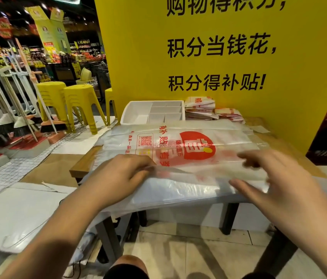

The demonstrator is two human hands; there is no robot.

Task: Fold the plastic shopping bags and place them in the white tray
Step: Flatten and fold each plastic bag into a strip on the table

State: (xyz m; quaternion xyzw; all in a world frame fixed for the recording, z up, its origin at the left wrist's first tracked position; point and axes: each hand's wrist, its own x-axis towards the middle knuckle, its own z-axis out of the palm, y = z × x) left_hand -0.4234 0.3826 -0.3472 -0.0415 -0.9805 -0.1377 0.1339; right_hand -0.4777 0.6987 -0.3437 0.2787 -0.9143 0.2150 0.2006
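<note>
While the left hand (pixel 118 176) is pinching an edge of the plastic bag (pixel 190 141) and the right hand (pixel 275 178) is spreading its fingers wide, the one-sided grip is likely threatening a crooked fold.

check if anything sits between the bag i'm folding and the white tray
Nothing visible does. The white tray sits just beyond the far edge of the bag; the folded stacks lie to its right, off the path.

From here I see my left hand (pixel 118 175) and right hand (pixel 277 186) on bare forearms, and dark shorts (pixel 125 274) below a bare knee (pixel 129 262), bottom centre.
</note>
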